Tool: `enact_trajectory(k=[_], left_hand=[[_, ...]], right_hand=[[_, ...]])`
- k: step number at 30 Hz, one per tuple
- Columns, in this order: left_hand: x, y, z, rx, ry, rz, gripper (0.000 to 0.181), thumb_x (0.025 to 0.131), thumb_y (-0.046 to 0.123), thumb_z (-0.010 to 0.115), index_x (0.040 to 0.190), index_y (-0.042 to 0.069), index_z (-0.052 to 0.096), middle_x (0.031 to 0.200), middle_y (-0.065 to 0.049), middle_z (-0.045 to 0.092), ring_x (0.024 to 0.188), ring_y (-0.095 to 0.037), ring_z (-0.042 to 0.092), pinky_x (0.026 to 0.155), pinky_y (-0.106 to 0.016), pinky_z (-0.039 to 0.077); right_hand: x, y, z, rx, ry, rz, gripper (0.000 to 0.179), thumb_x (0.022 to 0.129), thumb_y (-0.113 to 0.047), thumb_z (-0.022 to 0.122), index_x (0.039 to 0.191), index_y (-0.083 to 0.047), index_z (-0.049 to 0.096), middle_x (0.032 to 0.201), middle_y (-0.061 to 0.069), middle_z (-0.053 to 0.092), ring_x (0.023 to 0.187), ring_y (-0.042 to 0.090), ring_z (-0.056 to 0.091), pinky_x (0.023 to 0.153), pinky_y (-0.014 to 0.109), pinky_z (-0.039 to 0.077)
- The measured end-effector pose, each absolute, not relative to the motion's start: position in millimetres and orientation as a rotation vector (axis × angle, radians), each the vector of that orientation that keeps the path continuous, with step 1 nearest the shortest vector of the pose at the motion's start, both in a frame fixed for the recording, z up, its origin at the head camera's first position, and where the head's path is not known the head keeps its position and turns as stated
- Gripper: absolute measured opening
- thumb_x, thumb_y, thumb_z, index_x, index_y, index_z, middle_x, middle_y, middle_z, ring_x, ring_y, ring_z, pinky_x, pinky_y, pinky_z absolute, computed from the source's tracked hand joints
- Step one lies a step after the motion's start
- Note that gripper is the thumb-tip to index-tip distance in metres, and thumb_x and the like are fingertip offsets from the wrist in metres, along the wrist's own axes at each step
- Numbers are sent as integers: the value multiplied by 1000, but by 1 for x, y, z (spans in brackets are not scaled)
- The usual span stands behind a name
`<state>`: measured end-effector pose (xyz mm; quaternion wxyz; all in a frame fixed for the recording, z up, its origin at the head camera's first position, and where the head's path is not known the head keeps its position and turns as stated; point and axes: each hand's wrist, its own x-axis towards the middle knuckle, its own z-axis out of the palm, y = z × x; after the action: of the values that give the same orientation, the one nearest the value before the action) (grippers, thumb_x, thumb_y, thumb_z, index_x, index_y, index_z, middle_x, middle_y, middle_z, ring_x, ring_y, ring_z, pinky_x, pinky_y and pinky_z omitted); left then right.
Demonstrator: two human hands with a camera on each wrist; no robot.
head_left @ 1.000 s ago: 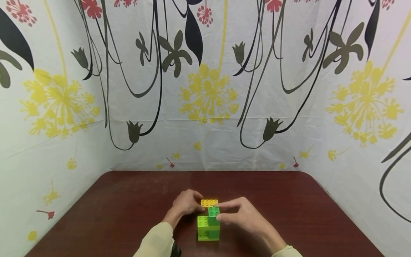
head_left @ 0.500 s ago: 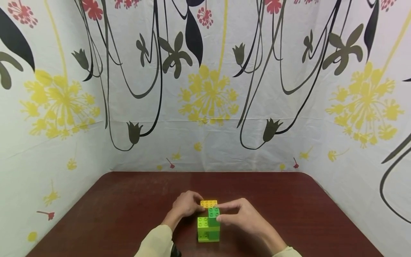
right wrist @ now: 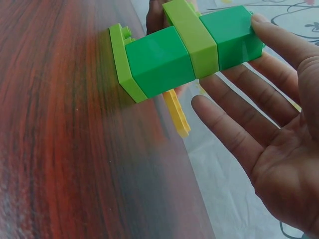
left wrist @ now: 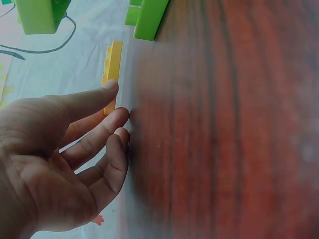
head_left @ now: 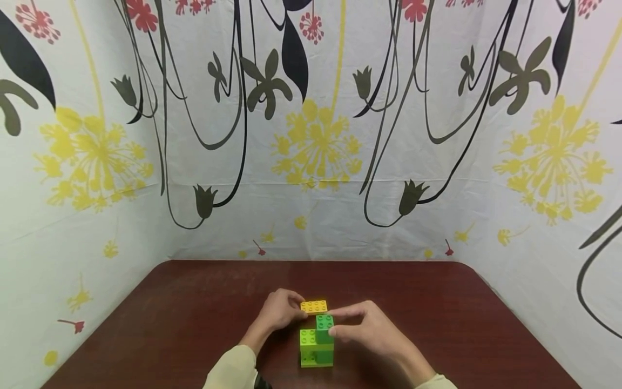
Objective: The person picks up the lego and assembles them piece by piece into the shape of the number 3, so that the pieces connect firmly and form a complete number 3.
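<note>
My left hand pinches the left end of a flat yellow toy brick between thumb and fingers. In the left wrist view this yellow brick stands edge-on, its studs facing left. Closer to me stands a stack of toy bricks. A dark green brick tops it at the right, above a wider lime brick. Beneath that, the right wrist view shows another dark green brick on a thin lime base plate. Thumb and index finger of my right hand pinch the top brick, other fingers spread.
The dark red-brown wood-grain table carries the bricks. A white cloth printed with flowers hangs behind the table and along both sides. A dark band shows at my left sleeve.
My left hand has shifted slightly left, and the yellow brick has moved left with it and turned a little. My right hand keeps its hold on the stack's top brick.
</note>
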<state>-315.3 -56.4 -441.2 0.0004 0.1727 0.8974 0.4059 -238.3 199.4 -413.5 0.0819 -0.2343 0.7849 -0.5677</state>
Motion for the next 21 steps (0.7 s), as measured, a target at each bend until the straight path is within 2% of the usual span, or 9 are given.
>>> enact_trajectory(k=[7, 13, 21], left_hand=[[-312, -59, -440, 505, 2797, 1330, 30, 87, 13, 87, 113, 2, 79, 92, -6, 76, 80, -17, 68, 67, -35, 58], [-308, -62, -440, 493, 2786, 1388, 31, 87, 15, 88, 114, 3, 79, 90, -6, 76, 78, -15, 68, 64, -33, 57], [-300, -66, -433, 427, 2703, 1486, 34, 88, 15, 87, 117, 1, 78, 87, -5, 77, 72, -18, 69, 56, -31, 54]], right_hand=[[-237, 199, -412, -697, 2339, -1696, 36, 95, -22, 80, 128, -8, 77, 124, 17, 76, 97, 15, 76, 79, 37, 66], [-237, 199, -412, -692, 2338, -1703, 36, 95, -22, 81, 128, -8, 77, 126, 19, 75, 97, 15, 76, 78, 34, 66], [-237, 198, -412, -692, 2352, -1697, 36, 94, -22, 81, 127, -9, 77, 125, 19, 76, 100, 15, 75, 78, 32, 65]])
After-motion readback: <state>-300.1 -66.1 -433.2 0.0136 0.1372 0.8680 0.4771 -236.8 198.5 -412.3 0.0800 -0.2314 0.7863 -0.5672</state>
